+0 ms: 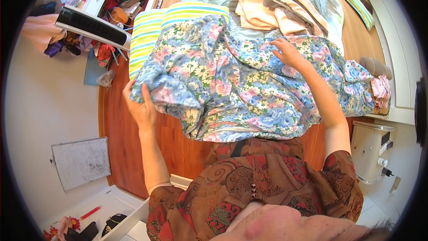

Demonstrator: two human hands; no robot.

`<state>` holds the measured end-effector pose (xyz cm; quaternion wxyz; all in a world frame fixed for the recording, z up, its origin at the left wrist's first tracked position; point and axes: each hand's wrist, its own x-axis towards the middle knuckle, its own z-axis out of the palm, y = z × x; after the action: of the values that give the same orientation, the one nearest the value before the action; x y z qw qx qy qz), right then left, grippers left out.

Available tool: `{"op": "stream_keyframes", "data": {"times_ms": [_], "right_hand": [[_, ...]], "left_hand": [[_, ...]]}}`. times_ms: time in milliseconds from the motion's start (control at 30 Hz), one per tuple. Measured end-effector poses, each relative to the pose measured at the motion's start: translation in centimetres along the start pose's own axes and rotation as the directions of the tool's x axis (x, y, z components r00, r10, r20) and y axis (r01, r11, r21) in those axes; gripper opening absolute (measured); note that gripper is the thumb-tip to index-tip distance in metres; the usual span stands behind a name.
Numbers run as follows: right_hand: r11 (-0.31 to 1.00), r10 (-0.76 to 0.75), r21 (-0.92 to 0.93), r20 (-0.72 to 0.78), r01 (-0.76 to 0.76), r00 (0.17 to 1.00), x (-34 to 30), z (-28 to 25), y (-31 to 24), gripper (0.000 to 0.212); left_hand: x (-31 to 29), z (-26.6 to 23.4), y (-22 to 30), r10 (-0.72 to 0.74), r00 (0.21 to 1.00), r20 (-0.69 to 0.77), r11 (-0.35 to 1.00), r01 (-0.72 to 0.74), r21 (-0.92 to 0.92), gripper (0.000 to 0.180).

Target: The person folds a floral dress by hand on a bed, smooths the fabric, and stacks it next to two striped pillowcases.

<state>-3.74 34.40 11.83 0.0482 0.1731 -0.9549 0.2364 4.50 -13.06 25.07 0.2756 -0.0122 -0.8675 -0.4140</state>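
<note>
A large blue floral duvet cover (249,85) lies rumpled across the near side of the bed, its front edge hanging toward me. A pale strip like a zip shows along that edge. My left hand (141,107) is closed on the cover's left corner, thumb on top, with the cloth bunched and lifted there. Toward the far edge, my right hand (289,54) is over the cover with fingers apart, holding nothing. Whether it touches the cloth I cannot tell. Under the cover's left part lies a yellow, blue and white striped cloth (145,29).
Peach and brown bedding (267,9) is heaped at the far side. A small striped pillow (356,6) and a grey-brown bolster (375,67) lie to the right. A tower fan (93,27) juts in at left. A whiteboard (81,163) leans against the left wall. A cream cabinet (371,151) stands at right.
</note>
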Motion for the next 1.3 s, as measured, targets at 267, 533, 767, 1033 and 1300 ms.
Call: {"op": "stream_keyframes", "data": {"times_ms": [267,533,767,1033,1300], "right_hand": [[0.984,-0.131,0.106,-0.096,0.141,0.987,12.4,4.0,-8.2,0.041],[0.985,0.001,0.171,-0.180,0.030,0.984,20.5,9.3,-9.0,0.059],[0.901,-0.141,0.415,0.001,0.128,0.990,10.7,5.0,-19.1,0.027],[0.909,0.034,0.342,0.511,-0.239,0.859,-6.3,7.6,-14.0,0.023],[0.858,-0.245,0.512,0.444,-0.019,0.862,1.3,9.4,-19.9,0.032]], "left_hand": [[-1.8,-7.3,1.9,-0.286,0.958,0.027,0.942,0.275,0.193,0.021],[-3.2,-6.2,0.2,-0.549,0.836,0.020,0.560,0.385,-0.734,0.030],[-7.3,0.4,-5.5,-0.798,0.484,0.359,-0.097,0.484,-0.869,0.032],[-9.4,2.4,-4.3,-0.844,0.323,0.428,-0.104,0.685,-0.721,0.036],[-11.4,0.8,-5.0,-0.802,0.384,0.457,-0.190,0.562,-0.805,0.038]]}}
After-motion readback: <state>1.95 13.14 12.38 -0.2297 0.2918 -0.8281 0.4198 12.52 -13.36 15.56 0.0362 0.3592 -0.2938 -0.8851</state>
